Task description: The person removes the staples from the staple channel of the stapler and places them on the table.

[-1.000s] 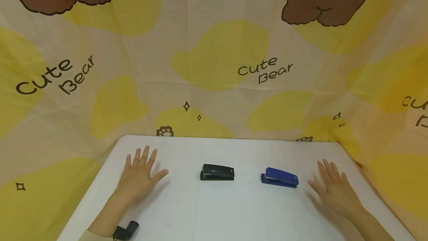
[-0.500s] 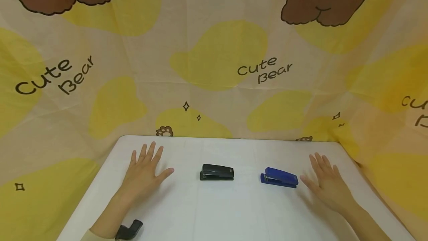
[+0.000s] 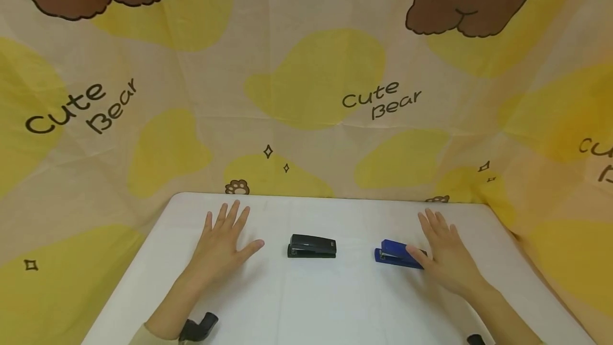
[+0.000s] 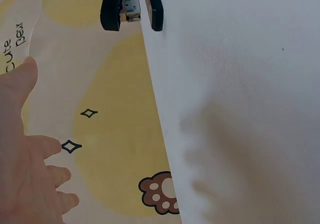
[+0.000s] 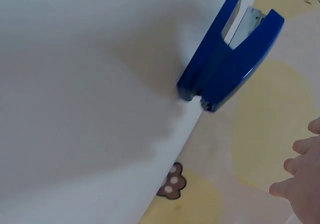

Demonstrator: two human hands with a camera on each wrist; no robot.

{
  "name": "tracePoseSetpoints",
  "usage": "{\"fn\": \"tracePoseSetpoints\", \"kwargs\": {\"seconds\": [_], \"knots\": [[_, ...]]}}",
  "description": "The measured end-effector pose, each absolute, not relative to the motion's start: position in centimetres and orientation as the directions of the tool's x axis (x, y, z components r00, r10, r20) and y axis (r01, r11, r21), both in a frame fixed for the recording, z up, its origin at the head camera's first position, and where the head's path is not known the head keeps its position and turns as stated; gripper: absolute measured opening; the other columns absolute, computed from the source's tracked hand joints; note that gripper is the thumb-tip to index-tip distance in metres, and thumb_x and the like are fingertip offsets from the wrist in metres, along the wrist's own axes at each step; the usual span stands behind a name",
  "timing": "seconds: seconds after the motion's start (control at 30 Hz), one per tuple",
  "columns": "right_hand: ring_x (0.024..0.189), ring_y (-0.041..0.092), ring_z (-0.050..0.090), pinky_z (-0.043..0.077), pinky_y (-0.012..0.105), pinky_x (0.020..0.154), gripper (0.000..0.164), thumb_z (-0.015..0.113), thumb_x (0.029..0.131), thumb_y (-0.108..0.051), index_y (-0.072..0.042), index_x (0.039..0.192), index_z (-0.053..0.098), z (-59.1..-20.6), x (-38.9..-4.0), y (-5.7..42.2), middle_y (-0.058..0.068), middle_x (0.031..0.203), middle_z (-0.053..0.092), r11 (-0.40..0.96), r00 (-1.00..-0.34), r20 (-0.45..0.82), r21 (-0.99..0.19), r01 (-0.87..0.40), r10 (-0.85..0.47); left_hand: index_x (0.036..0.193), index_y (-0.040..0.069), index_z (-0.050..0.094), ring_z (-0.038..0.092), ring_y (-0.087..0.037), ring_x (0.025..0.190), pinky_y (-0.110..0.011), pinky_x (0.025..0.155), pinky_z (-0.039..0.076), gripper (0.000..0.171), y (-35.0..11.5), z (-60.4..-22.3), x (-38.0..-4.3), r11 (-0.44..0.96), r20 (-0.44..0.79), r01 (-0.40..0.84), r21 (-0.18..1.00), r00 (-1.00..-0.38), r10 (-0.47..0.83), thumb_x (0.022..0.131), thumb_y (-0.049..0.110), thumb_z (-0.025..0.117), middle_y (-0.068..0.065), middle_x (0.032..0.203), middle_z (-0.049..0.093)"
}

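A black stapler (image 3: 312, 246) lies on the white table, left of a blue stapler (image 3: 395, 252). My left hand (image 3: 217, 252) hovers to the left of the black stapler, fingers spread and holding nothing; its shadow falls on the table. In the left wrist view the front end of the black stapler (image 4: 112, 9) shows at the top, apart from the thumb. My right hand (image 3: 447, 260) is over the blue stapler's right end, its thumb overlapping it in the head view. The right wrist view shows the blue stapler (image 5: 235, 54) with a gap between it and the straight fingers (image 5: 305, 146).
The white table (image 3: 325, 307) ends at a patterned cloth (image 3: 306, 84) hanging behind it and along both sides. A black strap piece (image 3: 201, 327) is at the left wrist, and another dark piece (image 3: 475, 339) sits by the right wrist.
Both hands have moved inward, the left hand rightward toward the black stapler, the right hand leftward until it overlaps the blue stapler. Both staplers have stayed in place.
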State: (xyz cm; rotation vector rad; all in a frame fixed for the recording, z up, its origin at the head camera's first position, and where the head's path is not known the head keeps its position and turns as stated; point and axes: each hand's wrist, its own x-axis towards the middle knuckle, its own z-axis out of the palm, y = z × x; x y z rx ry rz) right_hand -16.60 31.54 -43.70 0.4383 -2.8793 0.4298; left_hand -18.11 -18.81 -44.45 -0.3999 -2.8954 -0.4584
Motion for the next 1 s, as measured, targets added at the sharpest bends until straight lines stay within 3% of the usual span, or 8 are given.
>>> {"fn": "tracePoseSetpoints", "kwargs": {"seconds": [0.27, 1.0], "knots": [[0.155, 0.049, 0.018, 0.011, 0.068, 0.121, 0.086, 0.063, 0.101, -0.051, 0.004, 0.16, 0.032, -43.4, -17.4, 28.4, 0.029, 0.166, 0.028, 0.897, -0.915, 0.253, -0.236, -0.374, -0.315, 0.161, 0.004, 0.037, 0.017, -0.047, 0.156, -0.067, 0.122, 0.003, 0.091, -17.8, -44.6, -18.1, 0.9, 0.241, 0.318, 0.297, -0.937, 0.251, 0.096, 0.063, 0.063, -0.023, 0.169, 0.026], [0.157, 0.04, 0.021, 0.017, 0.065, 0.121, 0.091, 0.072, 0.095, -0.051, -0.003, 0.162, 0.034, -44.4, -18.2, 21.5, 0.019, 0.169, 0.028, 0.814, -0.889, 0.25, -0.365, -0.453, -0.383, 0.158, 0.006, 0.044, 0.03, -0.046, 0.152, -0.068, 0.121, 0.014, 0.088, -14.9, -45.4, -18.7, 0.869, 0.283, 0.399, 0.294, -0.904, 0.319, 0.093, 0.061, 0.068, -0.022, 0.165, 0.036]]}}
